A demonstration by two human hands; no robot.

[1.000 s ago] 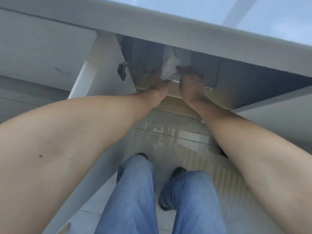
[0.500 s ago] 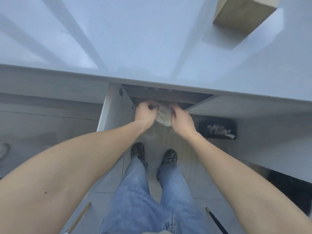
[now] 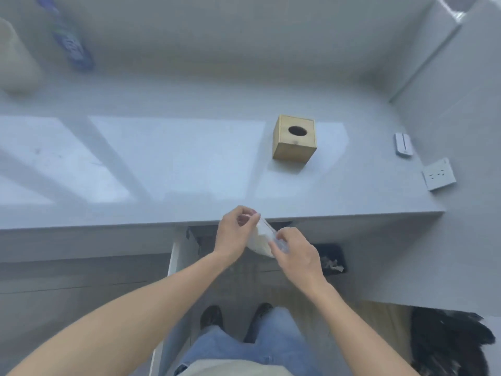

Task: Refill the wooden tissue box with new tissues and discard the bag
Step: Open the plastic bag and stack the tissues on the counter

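A wooden tissue box with a round hole in its top stands on the grey counter, right of centre. Nothing sticks out of the hole. At the counter's front edge I hold a pack of white tissues in a clear plastic bag between both hands. My left hand pinches the bag's upper end. My right hand grips its lower right side, fingers on the plastic. The pack is well short of the box, nearer to me.
Below the counter an open cabinet door stands at the left of my legs. A black bin with crumpled paper sits on the floor at the right. A wall socket is on the right wall; a blue-labelled bottle is at the back left.
I have stood up from the open cabinet. Both hands pulled the tissue pack out from under the counter and raised it to the counter's edge. The wooden box has come fully into view.
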